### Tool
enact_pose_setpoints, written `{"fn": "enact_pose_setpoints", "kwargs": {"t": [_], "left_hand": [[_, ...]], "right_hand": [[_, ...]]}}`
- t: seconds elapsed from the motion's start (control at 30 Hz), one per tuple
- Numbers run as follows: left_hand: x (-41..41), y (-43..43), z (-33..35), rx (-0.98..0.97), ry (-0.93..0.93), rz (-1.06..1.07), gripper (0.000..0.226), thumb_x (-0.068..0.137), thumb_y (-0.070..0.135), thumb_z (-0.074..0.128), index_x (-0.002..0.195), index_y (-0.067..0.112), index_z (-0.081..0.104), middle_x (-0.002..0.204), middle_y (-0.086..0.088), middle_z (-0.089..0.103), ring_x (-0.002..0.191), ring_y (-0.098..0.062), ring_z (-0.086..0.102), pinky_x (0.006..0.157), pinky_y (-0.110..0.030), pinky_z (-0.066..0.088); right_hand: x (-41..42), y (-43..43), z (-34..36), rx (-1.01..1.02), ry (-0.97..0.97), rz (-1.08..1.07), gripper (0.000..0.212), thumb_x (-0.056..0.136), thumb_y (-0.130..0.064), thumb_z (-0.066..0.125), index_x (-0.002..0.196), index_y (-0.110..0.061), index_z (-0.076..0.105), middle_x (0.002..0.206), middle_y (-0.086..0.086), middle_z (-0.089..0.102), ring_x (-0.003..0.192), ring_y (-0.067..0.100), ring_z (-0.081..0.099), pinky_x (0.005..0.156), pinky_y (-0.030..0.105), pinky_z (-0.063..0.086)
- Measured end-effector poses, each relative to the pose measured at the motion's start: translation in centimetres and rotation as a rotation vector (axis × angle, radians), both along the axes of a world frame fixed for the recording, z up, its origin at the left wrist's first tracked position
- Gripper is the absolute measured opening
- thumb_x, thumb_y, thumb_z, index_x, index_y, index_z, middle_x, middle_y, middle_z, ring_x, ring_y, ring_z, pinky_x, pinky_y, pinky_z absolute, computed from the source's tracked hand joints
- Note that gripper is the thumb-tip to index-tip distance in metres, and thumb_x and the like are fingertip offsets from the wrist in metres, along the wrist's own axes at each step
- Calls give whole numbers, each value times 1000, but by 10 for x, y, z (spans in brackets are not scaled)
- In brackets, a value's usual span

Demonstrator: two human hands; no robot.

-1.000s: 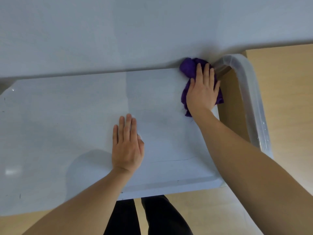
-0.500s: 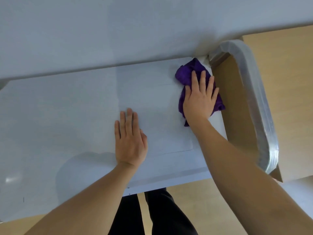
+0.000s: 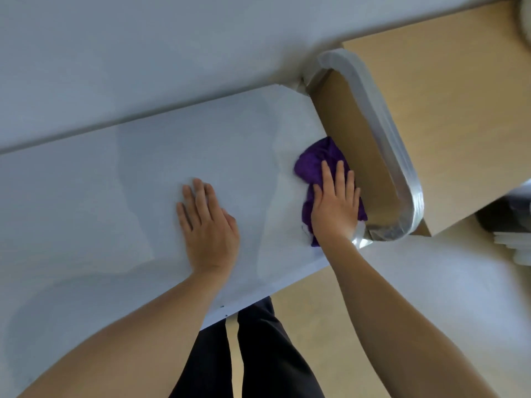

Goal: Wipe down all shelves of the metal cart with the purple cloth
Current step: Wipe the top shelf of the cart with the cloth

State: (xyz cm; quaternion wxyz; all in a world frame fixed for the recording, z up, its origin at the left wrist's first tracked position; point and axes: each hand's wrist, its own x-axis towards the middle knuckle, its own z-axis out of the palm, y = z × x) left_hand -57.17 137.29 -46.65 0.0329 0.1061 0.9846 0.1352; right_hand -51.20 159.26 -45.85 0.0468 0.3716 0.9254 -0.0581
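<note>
The metal cart's top shelf (image 3: 161, 168) is a flat pale grey sheet that fills most of the view. Its curved shiny handle (image 3: 382, 133) arches off the right end. The purple cloth (image 3: 313, 163) lies bunched at the shelf's right edge, close to the near corner. My right hand (image 3: 334, 203) presses flat on the cloth, fingers together and pointing away from me. My left hand (image 3: 205, 222) rests palm down on the bare shelf to the left, holding nothing. The lower shelves are hidden beneath the top one.
A grey wall (image 3: 172, 47) runs along the shelf's far side. A light wooden piece of furniture (image 3: 448, 96) stands right of the handle. Dark and white objects (image 3: 511, 225) sit at the far right. My dark trouser legs (image 3: 258, 354) stand on the wooden floor.
My right hand has drawn the cloth along the right edge from the far corner toward the near corner. The left hand stayed flat on the shelf. The view has tilted and shifted.
</note>
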Motion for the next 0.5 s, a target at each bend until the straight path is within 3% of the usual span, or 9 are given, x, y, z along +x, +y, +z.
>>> {"fn": "enact_pose_setpoints", "kwargs": {"t": [0.27,0.5], "left_hand": [[-1,0,0,38,-11,12,52,99,16,30,147,-1,28,159,-16,23,148,-35,18,119,-51,16],[-1,5,-3,29,13,39,52,98,16,32,147,-1,30,158,-16,26,147,-34,20,117,-52,22]], "right_hand": [[22,-38,0,-33,10,-114,53,105,-40,28,156,-29,17,165,3,10,151,30,4,121,52,8],[-58,-25,-3,-16,-31,-37,54,104,-45,23,156,-35,11,165,1,3,151,30,-2,120,52,-2]]}}
